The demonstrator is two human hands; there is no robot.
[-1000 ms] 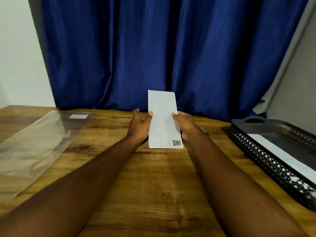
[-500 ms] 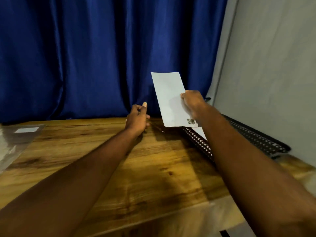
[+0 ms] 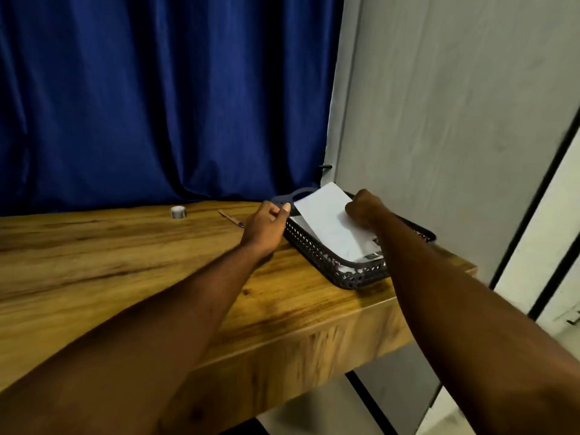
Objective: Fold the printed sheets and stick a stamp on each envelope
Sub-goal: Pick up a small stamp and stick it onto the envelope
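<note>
A white envelope (image 3: pixel 326 221) lies tilted over the black perforated tray (image 3: pixel 317 249) at the table's right end, its stamped corner (image 3: pixel 373 255) near the tray's front rim. My right hand (image 3: pixel 364 208) grips the envelope's right edge with curled fingers. My left hand (image 3: pixel 266 226) rests beside the tray's left wall, fingers loosely curled, holding nothing. More white paper lies in the tray beneath the envelope. A small roll of stamps (image 3: pixel 178 212) stands on the wooden table (image 3: pixel 125 262) further left.
A pen (image 3: pixel 230 218) lies on the table between the roll and my left hand. A blue curtain (image 3: pixel 163 98) hangs behind the table, a grey wall (image 3: pixel 439 120) to the right. The table's right edge ends just past the tray.
My right hand has carried the envelope rightward and down from in front of me onto the tray. My left hand let go of it and moved beside the tray. The view swung right.
</note>
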